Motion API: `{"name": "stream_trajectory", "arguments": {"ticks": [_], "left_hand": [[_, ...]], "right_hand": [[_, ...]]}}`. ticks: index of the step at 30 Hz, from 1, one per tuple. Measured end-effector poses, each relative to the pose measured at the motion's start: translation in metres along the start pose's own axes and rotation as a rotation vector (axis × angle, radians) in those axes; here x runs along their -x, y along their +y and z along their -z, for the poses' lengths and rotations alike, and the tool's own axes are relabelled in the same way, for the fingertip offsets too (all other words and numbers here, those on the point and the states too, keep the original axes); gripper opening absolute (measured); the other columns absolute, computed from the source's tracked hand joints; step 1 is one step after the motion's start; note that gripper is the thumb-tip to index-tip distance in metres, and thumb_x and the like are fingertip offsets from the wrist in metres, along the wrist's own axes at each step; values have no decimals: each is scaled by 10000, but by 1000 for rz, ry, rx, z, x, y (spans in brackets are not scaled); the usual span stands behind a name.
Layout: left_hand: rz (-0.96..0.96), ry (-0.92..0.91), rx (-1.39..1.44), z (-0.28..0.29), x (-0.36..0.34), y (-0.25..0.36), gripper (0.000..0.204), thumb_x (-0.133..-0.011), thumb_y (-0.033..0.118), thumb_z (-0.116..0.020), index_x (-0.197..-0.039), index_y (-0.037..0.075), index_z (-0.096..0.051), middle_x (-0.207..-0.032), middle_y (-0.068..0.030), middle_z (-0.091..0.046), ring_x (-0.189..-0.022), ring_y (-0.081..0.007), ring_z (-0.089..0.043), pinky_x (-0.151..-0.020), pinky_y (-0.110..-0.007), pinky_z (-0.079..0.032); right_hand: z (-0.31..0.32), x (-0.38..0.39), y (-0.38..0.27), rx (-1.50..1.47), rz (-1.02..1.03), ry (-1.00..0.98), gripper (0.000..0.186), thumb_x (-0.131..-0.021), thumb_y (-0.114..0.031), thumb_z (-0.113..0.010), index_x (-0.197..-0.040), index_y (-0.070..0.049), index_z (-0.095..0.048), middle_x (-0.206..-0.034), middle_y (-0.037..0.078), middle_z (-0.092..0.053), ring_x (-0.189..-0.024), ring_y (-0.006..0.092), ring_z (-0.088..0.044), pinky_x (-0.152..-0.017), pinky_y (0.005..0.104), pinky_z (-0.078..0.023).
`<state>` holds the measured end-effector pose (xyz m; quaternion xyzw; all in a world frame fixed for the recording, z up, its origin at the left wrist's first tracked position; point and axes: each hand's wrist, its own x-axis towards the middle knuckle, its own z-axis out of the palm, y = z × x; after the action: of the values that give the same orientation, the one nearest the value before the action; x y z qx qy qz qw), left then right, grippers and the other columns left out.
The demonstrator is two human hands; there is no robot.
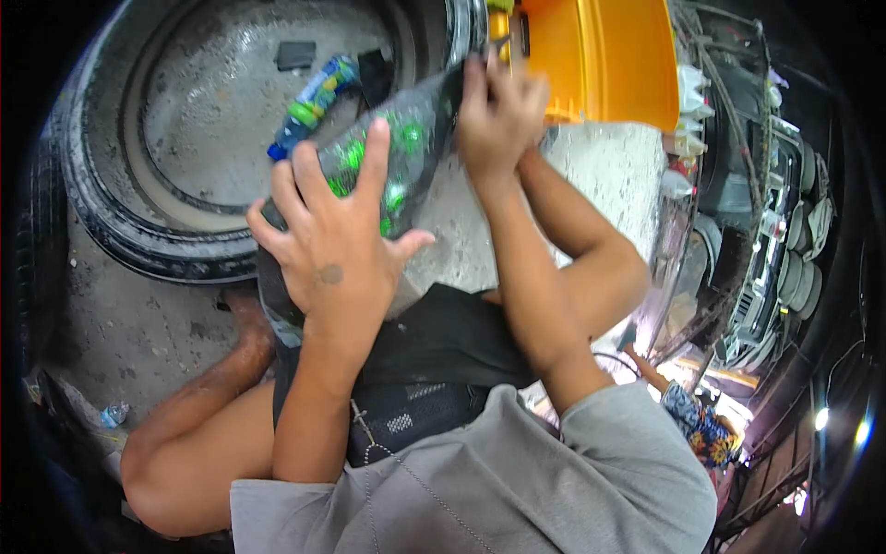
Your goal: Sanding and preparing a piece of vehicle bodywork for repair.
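Observation:
My left hand [328, 235] lies with fingers spread on a dark, flexible piece of rubber [415, 162] marked with bright green patches. My right hand [498, 120] is closed at the piece's narrow upper end; blur hides just what its fingers hold. Under these, a pale, worn slab [609, 166] lies between my legs. Just beyond my left hand, a plastic bottle [314, 102] with a blue cap lies inside a large black tire ring [120, 222], beside small dark scraps [295, 55].
An orange plastic container [618, 60] stands beyond my right hand. Metal racks with car parts [775, 231] line the right side. Another person [701, 425] in a flowered garment is at the lower right. A dark tire [41, 240] stands at the far left, near litter [115, 415] on the floor.

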<state>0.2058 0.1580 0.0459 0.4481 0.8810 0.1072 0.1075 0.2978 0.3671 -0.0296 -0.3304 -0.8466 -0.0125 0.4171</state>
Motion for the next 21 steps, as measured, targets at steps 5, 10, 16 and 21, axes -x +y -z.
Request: {"name": "stream_trajectory", "arguments": {"ticks": [5, 10, 16, 21], "left_hand": [[-21, 27, -2, 3, -2, 13, 1224, -530, 652, -917, -1621, 442, -403, -1432, -155, -486, -1329, -364, -486, -1054, -618, -396], [-10, -4, 11, 3, -3, 2, 1228, -526, 677, -904, -1622, 448, -402, -1432, -154, -487, -1322, -362, -492, -1048, -610, -398], [-23, 44, -47, 6, -2, 11, 1235, -520, 675, -903, -1626, 439, -407, -1426, -156, -497, -1323, -366, -489, -1037, -588, -401], [-16, -37, 20, 2, -8, 8, 1237, -512, 686, -897, -1624, 454, -407, -1435, -157, -495, -1323, -366, -491, -1042, -594, -400]], "right_hand": [[-7, -50, 24, 68, 140, -38, 120, -897, -153, -823, -965, -54, -818, -793, 151, -679, -752, 345, -576, -648, 420, -424], [8, 5, 4, 56, 87, 20, 211, -875, -122, -833, -1052, -10, -809, -781, 115, -685, -669, 311, -584, -642, 445, -430], [-18, -71, 25, -60, 56, -143, 160, -902, -226, -793, -863, -72, -778, -801, 170, -668, -812, 374, -592, -692, 485, -433], [5, 23, 21, -68, 60, 66, 244, -889, -118, -833, -1120, -40, -820, -801, 111, -606, -848, 316, -598, -834, 414, -466]]}}
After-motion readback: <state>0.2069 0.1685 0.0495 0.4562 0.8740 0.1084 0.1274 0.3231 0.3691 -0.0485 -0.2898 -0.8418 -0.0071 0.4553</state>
